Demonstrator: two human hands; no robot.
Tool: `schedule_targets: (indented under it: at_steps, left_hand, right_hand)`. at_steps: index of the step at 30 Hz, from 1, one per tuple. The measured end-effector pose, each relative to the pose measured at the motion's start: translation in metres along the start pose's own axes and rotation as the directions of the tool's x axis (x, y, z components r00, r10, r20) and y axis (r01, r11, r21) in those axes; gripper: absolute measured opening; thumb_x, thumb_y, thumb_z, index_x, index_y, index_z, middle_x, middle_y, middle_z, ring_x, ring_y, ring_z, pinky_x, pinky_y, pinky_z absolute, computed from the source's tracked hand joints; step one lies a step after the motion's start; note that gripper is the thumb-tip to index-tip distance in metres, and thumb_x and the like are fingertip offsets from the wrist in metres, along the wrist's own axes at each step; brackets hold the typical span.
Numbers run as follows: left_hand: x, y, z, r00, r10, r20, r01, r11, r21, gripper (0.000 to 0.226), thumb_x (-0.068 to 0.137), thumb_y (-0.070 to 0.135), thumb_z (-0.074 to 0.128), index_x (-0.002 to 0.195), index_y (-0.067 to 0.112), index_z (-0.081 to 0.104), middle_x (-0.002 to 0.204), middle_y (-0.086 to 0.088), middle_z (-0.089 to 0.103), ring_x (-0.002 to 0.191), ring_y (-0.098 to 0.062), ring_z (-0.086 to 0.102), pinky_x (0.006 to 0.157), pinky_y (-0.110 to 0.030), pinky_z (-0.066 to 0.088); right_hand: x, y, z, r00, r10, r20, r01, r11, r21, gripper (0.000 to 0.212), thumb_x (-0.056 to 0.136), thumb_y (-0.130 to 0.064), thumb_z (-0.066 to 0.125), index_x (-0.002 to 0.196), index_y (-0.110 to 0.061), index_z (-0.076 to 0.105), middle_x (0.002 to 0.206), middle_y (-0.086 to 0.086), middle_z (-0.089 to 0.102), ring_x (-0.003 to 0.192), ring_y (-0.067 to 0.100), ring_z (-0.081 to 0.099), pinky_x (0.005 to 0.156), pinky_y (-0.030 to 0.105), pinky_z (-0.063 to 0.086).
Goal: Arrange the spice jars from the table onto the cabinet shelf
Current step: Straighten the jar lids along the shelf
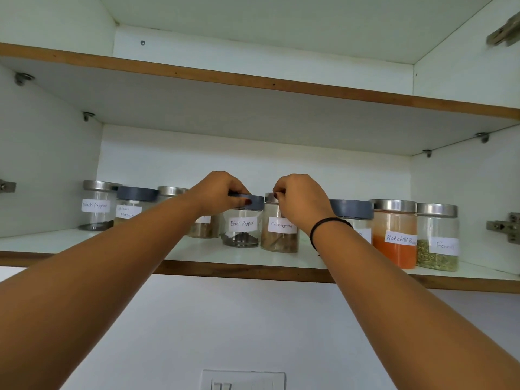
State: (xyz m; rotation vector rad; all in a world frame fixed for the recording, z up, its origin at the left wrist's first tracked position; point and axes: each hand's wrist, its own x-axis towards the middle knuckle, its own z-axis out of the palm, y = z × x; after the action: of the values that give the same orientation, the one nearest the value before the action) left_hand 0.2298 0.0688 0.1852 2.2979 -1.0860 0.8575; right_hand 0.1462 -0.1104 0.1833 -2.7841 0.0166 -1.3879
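Observation:
Several glass spice jars stand in a row on the lower cabinet shelf (242, 263). My left hand (218, 194) grips the grey lid of a jar labelled Black Pepper (242, 230) in the middle of the row. Right beside it, my right hand (299, 199) holds the steel lid of the Cinnamon jar (280, 235). Both jars rest on the shelf. To the right stand a grey-lidded jar (353, 215) partly hidden by my wrist, a Red Chilli Powder jar (395, 235) and a Fennel jar (437, 239). At the left are another Black Pepper jar (97, 205) and a Garam Masala jar (132, 205).
A jar (204, 229) behind my left forearm is mostly hidden. The upper shelf (253, 80) hangs above the jars. Door hinges (503, 228) stick out from the cabinet's right wall. A wall switch plate (243, 380) sits below, at the bottom edge.

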Motion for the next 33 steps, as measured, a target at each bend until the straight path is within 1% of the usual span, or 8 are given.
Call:
schedule_targets:
  at_steps: [5, 9, 16, 21, 25, 27, 31, 33]
  left_hand:
    - [0.010, -0.014, 0.000, 0.999, -0.006, 0.032, 0.007, 0.999, -0.049, 0.022, 0.091, 0.025, 0.069, 0.110, 0.017, 0.076, 0.106, 0.000, 0.074, 0.088, -0.007, 0.064, 0.076, -0.018, 0.049]
    - [0.016, -0.022, 0.005, 1.000, -0.005, 0.020, 0.006, 0.999, -0.048, 0.022, 0.091, 0.025, 0.070, 0.110, 0.016, 0.076, 0.105, 0.001, 0.074, 0.085, -0.005, 0.062, 0.072, -0.013, 0.046]
    - [0.027, -0.033, 0.010, 0.999, -0.017, 0.029, 0.017, 1.000, -0.023, 0.021, 0.091, 0.025, 0.070, 0.107, 0.015, 0.076, 0.106, -0.002, 0.074, 0.094, -0.014, 0.066, 0.082, -0.025, 0.051]
    - [0.032, -0.040, 0.015, 1.000, -0.014, 0.022, 0.014, 1.000, -0.010, 0.020, 0.091, 0.025, 0.069, 0.107, 0.015, 0.076, 0.105, -0.002, 0.074, 0.093, -0.014, 0.066, 0.080, -0.024, 0.050]
    - [0.036, -0.043, 0.018, 1.000, -0.012, 0.020, 0.012, 1.000, -0.001, 0.021, 0.092, 0.025, 0.069, 0.107, 0.013, 0.076, 0.105, -0.003, 0.075, 0.094, -0.015, 0.066, 0.083, -0.027, 0.052]
    - [0.037, -0.044, 0.020, 1.000, -0.009, 0.018, 0.009, 1.000, 0.011, 0.020, 0.092, 0.024, 0.069, 0.106, 0.013, 0.077, 0.104, -0.003, 0.075, 0.094, -0.016, 0.067, 0.084, -0.028, 0.052]
    - [0.037, -0.047, 0.024, 1.000, -0.015, -0.003, 0.015, 1.000, -0.003, 0.020, 0.092, 0.024, 0.068, 0.107, 0.013, 0.076, 0.105, -0.003, 0.074, 0.095, -0.016, 0.066, 0.085, -0.029, 0.053]
    - [0.037, -0.048, 0.024, 1.000, -0.011, -0.004, 0.011, 1.000, 0.004, 0.020, 0.093, 0.023, 0.067, 0.108, 0.013, 0.075, 0.106, -0.003, 0.074, 0.095, -0.016, 0.065, 0.085, -0.029, 0.052]
  right_hand:
    - [0.013, 0.005, 0.009, 1.000, -0.006, 0.008, 0.006, 0.999, 0.051, 0.028, 0.091, -0.002, 0.054, 0.105, -0.015, 0.074, 0.105, 0.008, 0.071, 0.091, 0.027, 0.066, 0.080, 0.034, 0.056]
    - [0.020, 0.007, 0.019, 1.000, 0.001, -0.014, 0.000, 0.997, 0.080, 0.028, 0.091, -0.002, 0.053, 0.104, -0.014, 0.074, 0.104, 0.008, 0.072, 0.091, 0.026, 0.066, 0.079, 0.033, 0.056]
    - [0.036, 0.005, 0.036, 1.000, 0.005, 0.015, -0.006, 0.998, 0.067, 0.028, 0.088, 0.001, 0.056, 0.104, -0.013, 0.074, 0.105, 0.009, 0.071, 0.093, 0.027, 0.066, 0.078, 0.029, 0.052]
    - [0.041, 0.006, 0.044, 1.000, 0.001, 0.006, -0.002, 0.998, 0.067, 0.028, 0.088, 0.001, 0.056, 0.105, -0.013, 0.074, 0.106, 0.009, 0.071, 0.094, 0.027, 0.066, 0.075, 0.027, 0.049]
    - [0.045, 0.008, 0.051, 1.000, 0.005, 0.011, -0.005, 0.998, 0.069, 0.029, 0.088, 0.002, 0.055, 0.105, -0.011, 0.074, 0.106, 0.010, 0.071, 0.093, 0.027, 0.066, 0.074, 0.026, 0.048]
    - [0.045, 0.009, 0.053, 1.000, 0.007, 0.008, -0.007, 0.997, 0.078, 0.029, 0.089, 0.002, 0.054, 0.107, -0.010, 0.074, 0.107, 0.010, 0.071, 0.094, 0.027, 0.066, 0.077, 0.028, 0.050]
    - [0.045, 0.011, 0.057, 1.000, -0.001, 0.009, 0.001, 0.996, 0.091, 0.029, 0.092, 0.000, 0.053, 0.112, -0.009, 0.072, 0.112, 0.011, 0.070, 0.100, 0.028, 0.065, 0.088, 0.033, 0.053]
    - [0.044, 0.012, 0.057, 1.000, -0.007, 0.011, 0.006, 0.996, 0.093, 0.030, 0.092, 0.000, 0.052, 0.112, -0.010, 0.072, 0.113, 0.010, 0.070, 0.101, 0.027, 0.065, 0.089, 0.034, 0.053]
